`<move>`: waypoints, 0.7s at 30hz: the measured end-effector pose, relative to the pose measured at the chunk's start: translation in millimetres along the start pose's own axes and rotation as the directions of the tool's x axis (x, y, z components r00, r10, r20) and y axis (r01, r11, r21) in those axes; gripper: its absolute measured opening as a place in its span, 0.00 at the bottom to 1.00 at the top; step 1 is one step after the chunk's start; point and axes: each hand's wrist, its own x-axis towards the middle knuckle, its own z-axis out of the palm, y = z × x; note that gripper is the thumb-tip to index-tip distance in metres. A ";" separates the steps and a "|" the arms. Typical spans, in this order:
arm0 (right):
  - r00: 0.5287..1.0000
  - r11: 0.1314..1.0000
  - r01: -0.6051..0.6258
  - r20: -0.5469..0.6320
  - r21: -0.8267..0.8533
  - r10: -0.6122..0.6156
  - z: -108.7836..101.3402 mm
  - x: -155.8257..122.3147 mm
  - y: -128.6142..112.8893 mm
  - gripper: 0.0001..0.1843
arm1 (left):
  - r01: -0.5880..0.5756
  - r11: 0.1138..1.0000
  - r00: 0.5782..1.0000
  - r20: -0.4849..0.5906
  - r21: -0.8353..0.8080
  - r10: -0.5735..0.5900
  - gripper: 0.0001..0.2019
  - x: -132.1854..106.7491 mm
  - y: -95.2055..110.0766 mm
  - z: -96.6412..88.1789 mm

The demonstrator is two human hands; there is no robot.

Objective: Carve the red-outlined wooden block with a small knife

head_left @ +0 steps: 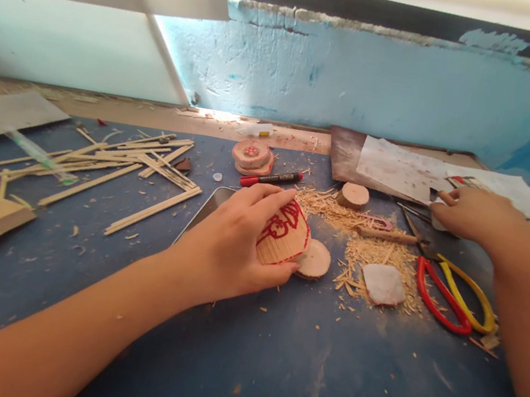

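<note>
Now fingers point(272, 201) of the left hand point(230, 246) pinch a red-marked wood slice point(286, 235), a disc point(315, 260) just beside them; right hand point(466, 214) fingers curl over a white object point(435, 220), grip unclear.

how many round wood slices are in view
5: a red-drawn slice in the left hand, a plain slice right beside it, another slice by the shavings, and seemingly two stacked slices beyond the red marker. Others may be hidden.
</note>
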 end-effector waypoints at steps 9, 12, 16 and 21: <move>0.965 0.949 0.209 -0.206 0.237 -0.162 -31.3 -47.5 -36.0 0.18 | -0.018 0.999 0.999 0.039 -0.027 0.019 0.42 -0.1 0.2 2.1; 0.940 0.892 0.310 -0.246 0.329 -0.236 -26.4 -56.2 -50.9 0.15 | -0.018 0.999 0.998 0.060 -0.036 0.020 0.45 0.0 0.1 3.3; 0.920 0.832 0.357 -0.313 0.425 -0.235 -23.6 -60.8 -57.6 0.21 | 0.042 0.998 0.992 0.123 -0.053 -0.036 0.50 0.7 -0.3 4.3; 0.868 0.718 0.397 -0.488 0.572 -0.091 -34.1 -75.8 -60.5 0.26 | 0.110 0.991 0.978 0.188 -0.073 -0.095 0.51 1.0 -2.3 6.6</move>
